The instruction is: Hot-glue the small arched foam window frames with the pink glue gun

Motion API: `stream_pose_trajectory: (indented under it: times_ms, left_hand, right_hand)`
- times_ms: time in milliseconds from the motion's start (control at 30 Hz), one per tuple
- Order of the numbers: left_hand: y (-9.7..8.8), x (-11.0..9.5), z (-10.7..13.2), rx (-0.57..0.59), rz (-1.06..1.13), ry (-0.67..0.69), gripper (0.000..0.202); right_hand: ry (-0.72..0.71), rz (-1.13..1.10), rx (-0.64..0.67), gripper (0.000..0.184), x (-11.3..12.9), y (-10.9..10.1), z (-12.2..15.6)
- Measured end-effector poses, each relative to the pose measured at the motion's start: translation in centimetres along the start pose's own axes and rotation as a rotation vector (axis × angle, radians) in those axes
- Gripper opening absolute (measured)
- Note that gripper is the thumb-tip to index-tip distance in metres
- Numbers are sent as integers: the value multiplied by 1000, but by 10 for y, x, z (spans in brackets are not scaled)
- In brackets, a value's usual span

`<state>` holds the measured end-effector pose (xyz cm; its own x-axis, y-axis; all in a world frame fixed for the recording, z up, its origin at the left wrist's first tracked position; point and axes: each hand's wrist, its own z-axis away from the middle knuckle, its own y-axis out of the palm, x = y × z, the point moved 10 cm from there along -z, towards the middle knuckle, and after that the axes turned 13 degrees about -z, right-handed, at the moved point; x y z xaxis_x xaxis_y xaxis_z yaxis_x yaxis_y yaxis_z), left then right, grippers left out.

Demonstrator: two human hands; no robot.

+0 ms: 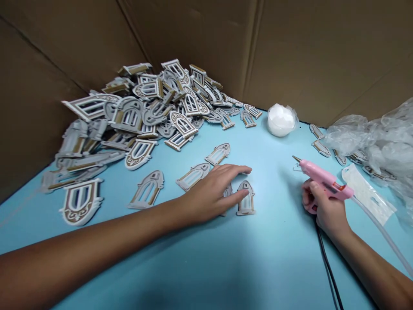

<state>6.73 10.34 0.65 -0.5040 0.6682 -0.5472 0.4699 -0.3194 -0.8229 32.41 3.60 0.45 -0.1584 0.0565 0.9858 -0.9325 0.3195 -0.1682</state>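
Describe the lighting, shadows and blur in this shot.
Head view: the blue tabletop is brightest between the left hand and right hand, while the cardboard wall looks dim; head view: a soft shadow darkens the tabletop below the left hand; head view: the leftmost window-shaped pieces look smeared.

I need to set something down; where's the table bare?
Bare table lies between left hand and glue gun, and nearer, between left forearm and black cord. Crowded: back left, heaped window-shaped pieces; right edge, plastic bags.
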Motion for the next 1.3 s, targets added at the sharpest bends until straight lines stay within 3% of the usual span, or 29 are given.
stream_pose_trajectory:
  times_ms: [167, 300, 367, 433, 533, 767, 900, 1033, 1100, 1200, 1300]
  left_hand:
    - [-1, -17, -10, -72, 37, 159, 27]
    - [-40, -9, -3, -354, -50, 168, 11]
    - [-54, -10, 5, -439, -153, 208, 12]
    - [-53, -19, 9, -417, -246, 313, 16]
    - [-38, -37, 14, -347, -361, 450, 24]
    - [-10, -50, 7, -298, -520, 465, 26]
    - [-18, -52, 3, -330, -602, 444, 27]
    - [-47, -23, -3, -350, -511, 188, 31]
    - [-50, -6, -2, -290, -406, 79, 40]
    - [-28, -3, 4, -100, -281, 93, 47]
    - [1, -9, 10, 64, -241, 161, 87]
  right_hand:
    - [99, -182, -18, 48, -16, 1, -11]
    - [115, -191, -17, 48, -17, 2, -9]
    - [101, -184, -19, 48, -15, 1, -9]
    - [83, -177, -16, 47, -13, 1, -9]
    - [91, -166, 0, 47, -12, 3, -9]
    - [93, -137, 28, 47, -10, 7, -9]
    - [83, -135, 32, 46, -10, 7, -10]
    - [90, -151, 10, 46, -9, 7, -10]
    - [87, -163, -2, 47, -7, 7, -10]
    - [73, -160, -2, 47, -6, 6, -9]
    - [60, -44, 29, 44, -5, 5, -6]
